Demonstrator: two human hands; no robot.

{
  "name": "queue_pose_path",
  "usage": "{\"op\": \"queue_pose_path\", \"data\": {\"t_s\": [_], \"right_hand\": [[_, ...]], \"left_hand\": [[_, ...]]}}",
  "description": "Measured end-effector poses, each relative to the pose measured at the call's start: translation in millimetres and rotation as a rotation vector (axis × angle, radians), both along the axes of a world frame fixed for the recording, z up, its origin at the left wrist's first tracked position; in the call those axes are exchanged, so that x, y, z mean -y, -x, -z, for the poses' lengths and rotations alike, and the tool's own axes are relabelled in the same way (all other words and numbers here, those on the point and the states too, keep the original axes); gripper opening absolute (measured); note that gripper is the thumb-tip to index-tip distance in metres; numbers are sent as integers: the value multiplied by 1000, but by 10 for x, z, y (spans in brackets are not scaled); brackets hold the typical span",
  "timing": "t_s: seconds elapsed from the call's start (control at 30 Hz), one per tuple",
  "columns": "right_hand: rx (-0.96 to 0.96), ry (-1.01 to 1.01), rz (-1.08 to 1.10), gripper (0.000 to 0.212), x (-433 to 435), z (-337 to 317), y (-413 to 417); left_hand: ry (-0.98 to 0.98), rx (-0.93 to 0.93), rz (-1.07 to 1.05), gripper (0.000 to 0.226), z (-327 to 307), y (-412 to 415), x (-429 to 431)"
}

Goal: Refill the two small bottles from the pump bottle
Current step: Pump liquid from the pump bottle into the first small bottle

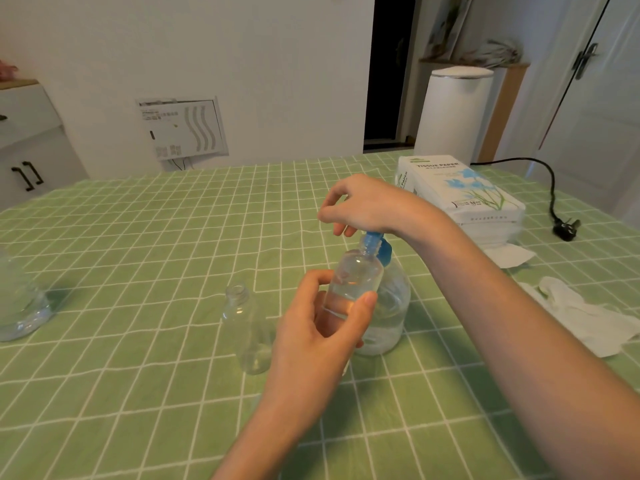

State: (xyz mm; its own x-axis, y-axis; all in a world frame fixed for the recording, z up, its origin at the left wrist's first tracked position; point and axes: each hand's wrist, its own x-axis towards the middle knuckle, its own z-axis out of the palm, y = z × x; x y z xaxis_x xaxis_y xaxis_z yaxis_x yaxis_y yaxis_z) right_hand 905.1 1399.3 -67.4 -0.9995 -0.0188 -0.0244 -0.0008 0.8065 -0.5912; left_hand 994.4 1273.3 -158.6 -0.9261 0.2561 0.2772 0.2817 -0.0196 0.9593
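item: small bottle (356, 278), clear, part filled, lifted off the tabletop (138, 271), long axis near upright. left hand (322, 327) grips its lower body, thumb in front, fingers (311, 282) behind. its mouth meets the spout of the blue pump head (375, 245) on the pump bottle (391, 306) just behind. right hand (363, 202) sits atop the pump, curled; gripping or merely pressing cannot be told. second small bottle (247, 327), open, stands to the left, untouched.

White walls (242, 46), dark doorway (388, 64), white cabinet (31, 140), white door (599, 126), green checked tablecloth (138, 244)
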Motion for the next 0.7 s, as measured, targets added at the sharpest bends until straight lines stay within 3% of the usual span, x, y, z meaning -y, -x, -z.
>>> {"op": "queue_pose_path", "data": {"t_s": [0.7], "right_hand": [[15,23,-3,21,-14,40,9]], "left_hand": [[-13,8,7,27,5,5,-10]]}}
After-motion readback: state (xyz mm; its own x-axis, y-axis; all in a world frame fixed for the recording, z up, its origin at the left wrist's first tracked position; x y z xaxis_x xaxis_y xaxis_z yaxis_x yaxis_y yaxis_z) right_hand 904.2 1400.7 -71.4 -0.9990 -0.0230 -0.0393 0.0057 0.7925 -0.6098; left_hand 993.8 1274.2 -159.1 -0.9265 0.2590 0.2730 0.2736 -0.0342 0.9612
